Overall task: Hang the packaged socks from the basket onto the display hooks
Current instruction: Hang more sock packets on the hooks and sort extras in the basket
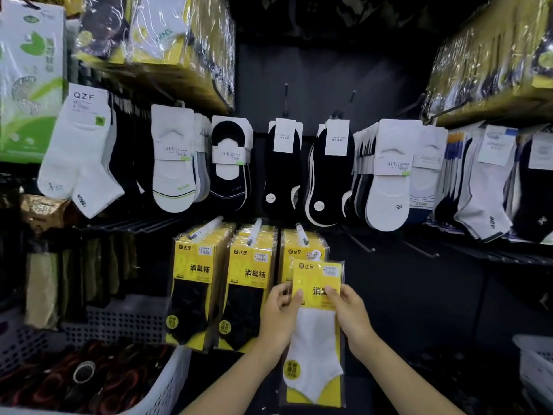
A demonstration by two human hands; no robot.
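A yellow pack of white socks (314, 333) is held upright in front of the lower row of hooks. My left hand (281, 316) grips its left edge, thumb on the yellow card. My right hand (350, 313) grips the right edge the same way. The pack's top hole sits just below the tip of the third white-tipped hook (301, 233), which carries several matching yellow packs (299, 253). Two hooks to the left hold yellow packs of black socks (194, 283) (248, 289). A white perforated basket (167, 387) at the lower left holds dark wrapped items.
Above hang rows of white and black no-show socks (282, 169) on hooks. Bare hooks (419, 250) stick out at the lower right of the dark panel. Another white basket (535, 366) is at the right edge. Wrapped stock bundles (490, 55) sit overhead on both sides.
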